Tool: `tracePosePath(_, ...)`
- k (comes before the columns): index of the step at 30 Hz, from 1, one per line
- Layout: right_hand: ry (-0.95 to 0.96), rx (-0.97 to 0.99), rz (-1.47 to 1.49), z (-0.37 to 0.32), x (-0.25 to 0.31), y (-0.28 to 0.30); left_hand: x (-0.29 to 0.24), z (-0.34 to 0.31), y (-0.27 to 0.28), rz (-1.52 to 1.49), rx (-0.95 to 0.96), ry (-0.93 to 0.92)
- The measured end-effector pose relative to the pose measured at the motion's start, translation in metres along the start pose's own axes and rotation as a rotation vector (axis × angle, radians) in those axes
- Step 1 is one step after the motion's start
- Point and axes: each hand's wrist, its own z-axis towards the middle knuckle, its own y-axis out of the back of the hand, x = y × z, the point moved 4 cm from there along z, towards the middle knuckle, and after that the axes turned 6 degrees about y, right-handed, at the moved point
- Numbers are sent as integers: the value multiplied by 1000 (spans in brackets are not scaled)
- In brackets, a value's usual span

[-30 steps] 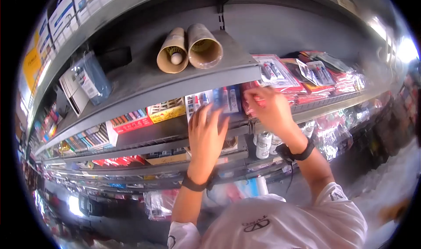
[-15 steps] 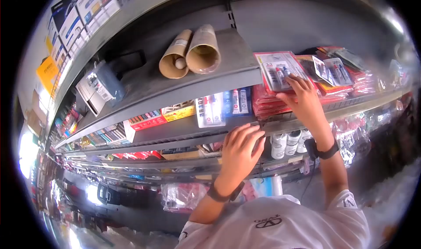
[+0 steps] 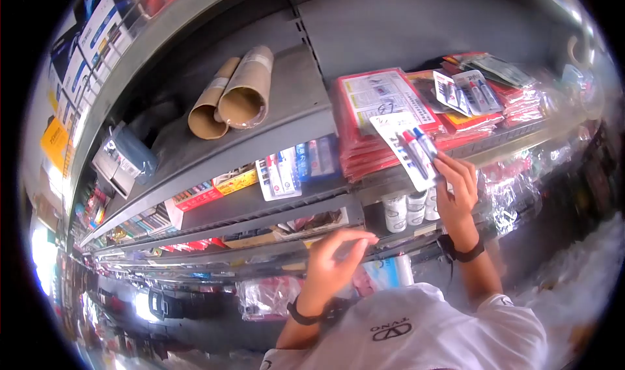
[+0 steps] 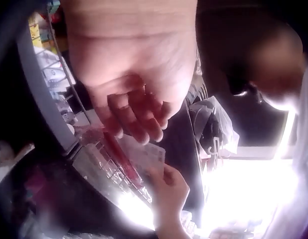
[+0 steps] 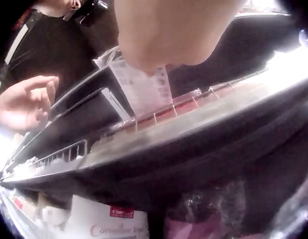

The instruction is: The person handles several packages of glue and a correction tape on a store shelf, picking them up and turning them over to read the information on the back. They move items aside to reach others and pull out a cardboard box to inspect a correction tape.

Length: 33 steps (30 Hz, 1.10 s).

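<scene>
In the head view my right hand (image 3: 459,191) pinches a blister pack of tubes (image 3: 407,150) by its right edge. It is a white card with a red-capped and a blue-capped tube, tilted in front of a stack of red plastic-wrapped packets (image 3: 371,152). The right wrist view shows the card's pale back (image 5: 141,89) below that hand. Lower and to the left, my left hand (image 3: 332,262) hovers before the shelf front, its fingers loosely bent with nothing in them. Two more blister packs (image 3: 478,91) lie on the packets further right.
Two cardboard tubes (image 3: 247,86) lie on the raised shelf at left. Under it stand a white-and-red blister pack (image 3: 280,176), a blue pack (image 3: 317,158) and a yellow box (image 3: 234,181). Low wire fencing (image 3: 498,135) edges the right shelf. White cans (image 3: 395,215) sit below.
My right hand has taken the blister pack off the red stack and brought it toward me. My left hand has drawn down, away from the shelf. The view has shifted.
</scene>
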Motion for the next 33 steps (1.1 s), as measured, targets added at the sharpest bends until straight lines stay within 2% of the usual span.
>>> tracePosePath(1, -16, -24, 49, -4, 1, 8, 4, -1, -2, -97, 13, 48)
tracePosePath(2, -108, -100, 151, -15, 0, 11, 7, -1, -4, -196, 28, 99)
tracePosePath(4, -355, -256, 401, -28, 4, 12, 9, 6, -11, -187, 95, 156)
tracePosePath(5, -499, -239, 564, -37, 3, 11, 9, 10, -16, -162, 114, 168)
tracePosePath(6, -747, -242, 783, -45, 3, 7, 9, 14, -20, -135, 130, 179)
tracePosePath(8, -1027, -287, 1139, -47, 10, -1, 6, 23, -33, -119, 133, 217)
tracePosePath(10, -1222, -156, 1319, -56, 16, -6, 12, 29, -43, -134, 104, 204)
tracePosePath(12, -1352, 0, 1490, -54, 26, -6, 28, 32, -47, -29, 77, 102)
tracePosePath(16, -1347, 243, 1367, -72, 38, -11, 23, 28, -44, 48, -22, 23)
tracePosePath(18, -1274, 426, 1277, -72, 40, -4, 22, 26, -41, -101, -93, 121)
tracePosePath(21, -1268, 460, 1233, -70, 47, 0, 15, 21, -38, -140, -68, 211)
tracePosePath(23, -1273, 449, 1245, -69, 48, 0, 27, 17, -42, -305, -34, 227)
tracePosePath(26, -1293, 429, 1281, -61, 51, 0, 23, 13, -42, -26, 70, 170)
tracePosePath(27, -1279, 457, 1278, -62, 52, -2, 29, 11, -40, -40, 84, 183)
tracePosePath(33, -1205, 519, 1270, -69, 63, -14, 35, 0, -22, -243, -16, 291)
